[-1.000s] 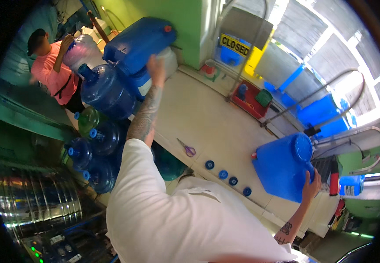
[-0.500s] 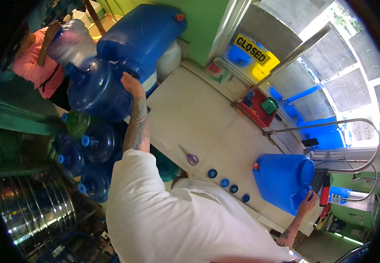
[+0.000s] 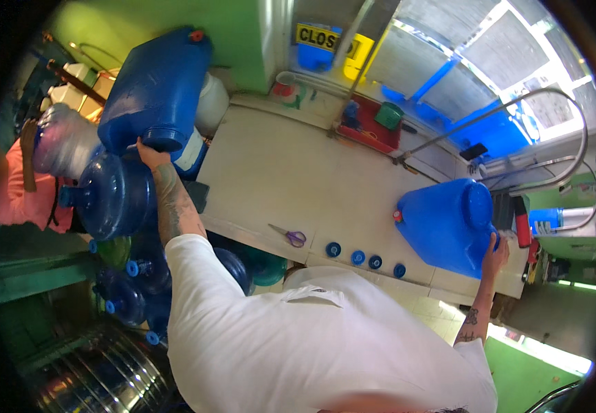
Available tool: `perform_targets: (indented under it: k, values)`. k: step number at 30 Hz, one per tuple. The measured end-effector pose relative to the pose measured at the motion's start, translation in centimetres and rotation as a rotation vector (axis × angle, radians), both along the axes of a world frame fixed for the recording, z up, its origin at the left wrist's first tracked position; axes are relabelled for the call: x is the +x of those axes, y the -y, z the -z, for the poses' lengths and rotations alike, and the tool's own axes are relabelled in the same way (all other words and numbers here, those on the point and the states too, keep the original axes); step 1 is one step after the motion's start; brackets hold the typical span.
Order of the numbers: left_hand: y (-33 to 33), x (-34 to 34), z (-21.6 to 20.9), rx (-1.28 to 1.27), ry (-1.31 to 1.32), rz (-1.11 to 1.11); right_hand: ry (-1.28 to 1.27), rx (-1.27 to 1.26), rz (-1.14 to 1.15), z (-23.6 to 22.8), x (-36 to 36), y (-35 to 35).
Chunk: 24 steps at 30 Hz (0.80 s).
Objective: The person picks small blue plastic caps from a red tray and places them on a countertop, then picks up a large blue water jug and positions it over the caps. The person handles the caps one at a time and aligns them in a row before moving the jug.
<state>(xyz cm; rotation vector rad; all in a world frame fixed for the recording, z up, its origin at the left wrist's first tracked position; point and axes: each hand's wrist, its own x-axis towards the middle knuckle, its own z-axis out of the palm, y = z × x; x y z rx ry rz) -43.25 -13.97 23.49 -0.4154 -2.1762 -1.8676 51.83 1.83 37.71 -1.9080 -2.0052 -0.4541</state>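
A big blue slim water container point(image 3: 153, 89) with a red spigot lies on its side at the left, its round cap facing me. My left hand point(image 3: 152, 155) is closed at its capped end, beside the cap; part of the grip is hidden. At the right of the counter, a second blue water container point(image 3: 442, 224) with a red spigot also lies on its side. My right hand point(image 3: 494, 255) is wrapped round its handle end. Just below my left hand stands a clear blue round water jug point(image 3: 119, 196).
Purple-handled scissors point(image 3: 291, 236) and several blue caps point(image 3: 358, 257) lie on the white counter point(image 3: 270, 165). Beyond are a red tray point(image 3: 370, 127) and a metal rail point(image 3: 490, 110). Further left, a person in pink point(image 3: 19, 182) holds a clear jug point(image 3: 71, 141). More round jugs stand below.
My view has turned, shifting the scene leftward. My left hand now sits lower beside the left container's cap, which has come into sight. My right hand stays at its container's handle end.
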Motion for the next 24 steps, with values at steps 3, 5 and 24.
perform_targets:
  k: [3,5,24]
  values:
    - [-1.2,2.3,-2.2,0.411,0.290,0.010,0.001,0.035,-0.026,-0.1,-0.3,0.0]
    - [-2.4,4.9,-4.5,0.589,0.467,-0.108,-0.010,0.050,-0.046,-0.2,-0.5,0.0]
    - [-0.7,32.8,-21.2,-0.108,0.079,0.600,-0.134,0.112,-0.281,-1.9,0.9,0.1]
